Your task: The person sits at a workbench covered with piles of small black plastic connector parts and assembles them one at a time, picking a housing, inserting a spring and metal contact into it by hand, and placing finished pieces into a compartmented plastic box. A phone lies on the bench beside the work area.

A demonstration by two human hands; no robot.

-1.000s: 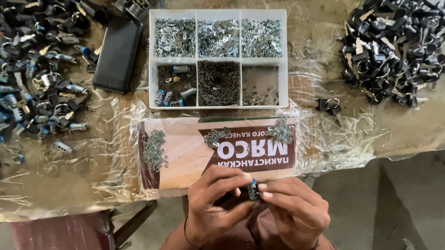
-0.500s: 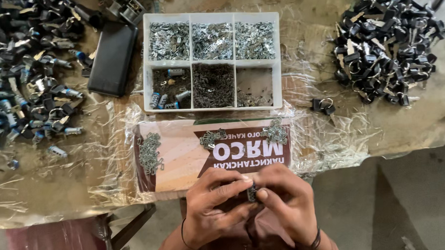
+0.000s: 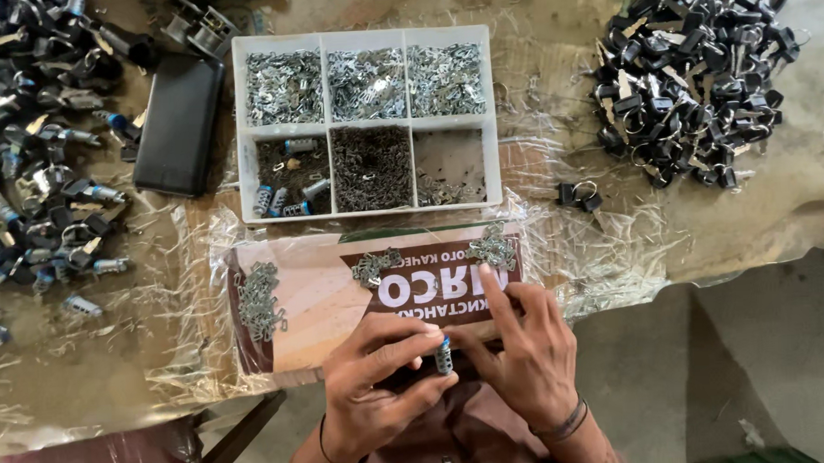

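Since the earlier frame, both hands have come lower in the frame and nearer to the person's body, and the right index finger now stretches forward over the printed board.

At the bottom centre, the left hand point(image 3: 376, 388) pinches a small metal cylinder with a blue tip point(image 3: 444, 355) between thumb and fingers. The right hand point(image 3: 526, 355) touches the same cylinder from the other side with its thumb, so the cylinder stands upright between the two hands. The right hand is not clenched; its index finger lies straight on the board. A dark band sits on each wrist.

Just beyond the hands lies the printed cardboard sheet point(image 3: 314, 299), brown and cream, under clear plastic film. Three small heaps of metal clips point(image 3: 259, 301) rest on it: one at the left, one in the middle, one near the right corner.

Farther up, in the middle, stands a white tray with six compartments point(image 3: 366, 123). The upper three hold shiny metal parts, the lower left one holds some blue-tipped cylinders, the lower middle one dark small pieces, and the lower right one only a few.

Left of the tray lies a black flat case point(image 3: 178, 125). At the far left edge there is a pile of blue-tipped parts point(image 3: 35, 162), and at the upper right a pile of black parts with rings point(image 3: 694, 76).
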